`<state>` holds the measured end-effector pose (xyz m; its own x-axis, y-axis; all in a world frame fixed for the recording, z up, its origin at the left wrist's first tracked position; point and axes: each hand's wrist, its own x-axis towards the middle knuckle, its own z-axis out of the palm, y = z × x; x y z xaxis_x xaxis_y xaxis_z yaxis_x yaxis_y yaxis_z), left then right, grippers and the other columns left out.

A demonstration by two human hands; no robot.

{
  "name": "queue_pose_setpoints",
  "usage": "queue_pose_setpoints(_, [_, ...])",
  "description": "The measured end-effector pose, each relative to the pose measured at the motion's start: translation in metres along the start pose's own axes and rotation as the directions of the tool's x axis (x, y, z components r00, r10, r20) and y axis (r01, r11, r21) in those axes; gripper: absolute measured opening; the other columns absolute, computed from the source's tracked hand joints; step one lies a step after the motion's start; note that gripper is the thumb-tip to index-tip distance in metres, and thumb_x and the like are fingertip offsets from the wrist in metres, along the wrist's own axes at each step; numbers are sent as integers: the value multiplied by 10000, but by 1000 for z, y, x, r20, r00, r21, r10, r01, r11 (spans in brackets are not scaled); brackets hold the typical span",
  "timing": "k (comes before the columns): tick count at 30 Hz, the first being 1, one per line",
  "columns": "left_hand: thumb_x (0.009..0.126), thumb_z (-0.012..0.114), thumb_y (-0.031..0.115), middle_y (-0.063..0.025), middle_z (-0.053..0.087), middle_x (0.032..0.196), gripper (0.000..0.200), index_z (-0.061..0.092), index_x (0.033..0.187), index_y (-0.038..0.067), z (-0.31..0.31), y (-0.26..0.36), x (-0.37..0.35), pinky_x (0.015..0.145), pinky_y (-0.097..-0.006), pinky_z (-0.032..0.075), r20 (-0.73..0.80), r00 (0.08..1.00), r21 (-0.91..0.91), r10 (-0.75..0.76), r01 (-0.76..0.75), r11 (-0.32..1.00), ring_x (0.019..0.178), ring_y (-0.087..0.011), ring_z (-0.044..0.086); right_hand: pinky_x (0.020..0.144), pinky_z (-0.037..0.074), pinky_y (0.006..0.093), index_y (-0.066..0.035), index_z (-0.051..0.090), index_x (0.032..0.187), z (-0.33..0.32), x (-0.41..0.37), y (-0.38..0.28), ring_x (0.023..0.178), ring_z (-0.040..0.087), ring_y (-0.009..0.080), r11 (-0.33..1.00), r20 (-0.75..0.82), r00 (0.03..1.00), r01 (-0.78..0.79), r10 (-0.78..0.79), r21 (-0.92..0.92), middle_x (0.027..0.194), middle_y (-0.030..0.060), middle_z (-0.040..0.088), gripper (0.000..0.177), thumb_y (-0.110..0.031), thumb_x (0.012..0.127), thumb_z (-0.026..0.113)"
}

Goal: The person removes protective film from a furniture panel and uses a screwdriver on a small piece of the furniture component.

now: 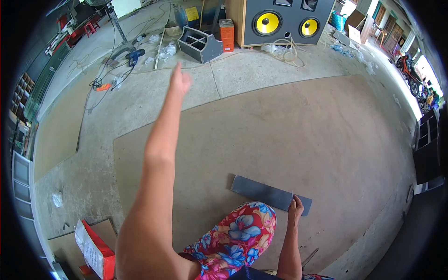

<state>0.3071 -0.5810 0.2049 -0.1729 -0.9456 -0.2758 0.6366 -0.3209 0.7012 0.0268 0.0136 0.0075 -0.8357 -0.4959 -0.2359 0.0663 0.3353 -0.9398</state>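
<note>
My left arm reaches far out in front, over the large brown sheet [261, 126] on the floor. At its end my left hand [180, 83] is somewhat blurred, with a finger stretched out and nothing seen in it. In the view it lies just below a grey divided tool tote [205, 49]. Low on the right, my right hand [295, 209] grips a flat dark grey strip of board [261, 190] close to its right end. The strip slants over the brown sheet, in front of my knee in flowered cloth [247, 228].
A large speaker cabinet [287, 23] with yellow cones stands at the back, beside an orange box [227, 36]. A blue power tool [135, 57] and loose cables lie back left. A red and white bag [95, 249] sits front left. Dark shelving [427, 149] borders the right.
</note>
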Motion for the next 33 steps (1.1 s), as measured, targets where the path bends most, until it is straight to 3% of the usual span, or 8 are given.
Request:
queue_pose_setpoints(7, [890,472,469,-115,65,1520,784,102,1437,48,-27,-8,-2,1101,-497,16,37,986,372,160,-162,914,1402,-255,17,615,453,257,64,589,1108,-3,6,59,696,565,125,998,-45,998,29,-31,-48,867,96,649,289,-66,857,526])
queue_pose_setpoints(10, [876,533,381,-25,565,980,424,552,1153,61,-128,-100,4,771,-389,413,-104,995,463,-11,58,884,820,-177,490,669,466,273,73,585,1109,-5,-1,43,764,589,152,996,-30,999,-40,38,-80,934,131,660,296,-62,853,527])
queue_pose_setpoints(13, [865,535,325,-67,630,1049,339,586,1074,63,-137,-177,-106,761,-387,473,-156,985,611,-75,156,776,926,-196,589,422,363,206,41,592,1104,-6,5,44,485,446,57,990,-76,989,122,-128,-76,616,-16,507,267,-80,875,528])
queue_pose_setpoints(15, [834,585,275,-83,634,1039,349,578,1102,50,-133,-224,-164,767,-385,487,-187,965,712,-183,262,652,898,-209,604,558,420,237,52,594,1103,-13,4,31,628,518,98,997,-71,997,28,-32,-67,796,51,598,284,-80,859,534])
queue_pose_setpoints(20, [729,704,402,-229,473,1280,626,521,1223,65,-139,-315,-270,956,-464,388,419,888,908,-192,-413,70,1178,-349,468,569,407,220,45,604,1090,-23,19,34,636,487,75,994,-132,985,108,-107,3,773,23,590,282,-111,867,532])
queue_pose_setpoints(23, [663,740,459,-295,232,1413,828,403,1344,130,-117,-301,-315,1023,-474,313,441,797,783,-413,-567,-257,1292,-437,284,516,371,203,39,603,1098,-24,-3,-10,584,444,52,994,-191,982,7,13,106,690,-21,521,284,-117,873,531])
queue_pose_setpoints(26, [624,746,504,-305,81,1446,976,272,1415,186,-144,-311,-303,1056,-484,259,511,733,642,-448,-673,-368,1317,-482,178,507,372,203,42,597,1112,-32,0,-1,588,463,52,992,-257,966,-6,38,124,686,-17,523,295,-114,874,523])
queue_pose_setpoints(33, [591,811,208,-231,337,1292,907,345,1366,138,-139,-303,-281,1000,-437,347,589,659,599,-467,-744,-295,1197,-389,368,542,406,225,46,598,1110,-33,1,4,612,490,68,980,-316,945,-19,83,200,715,-3,554,302,-113,865,524])
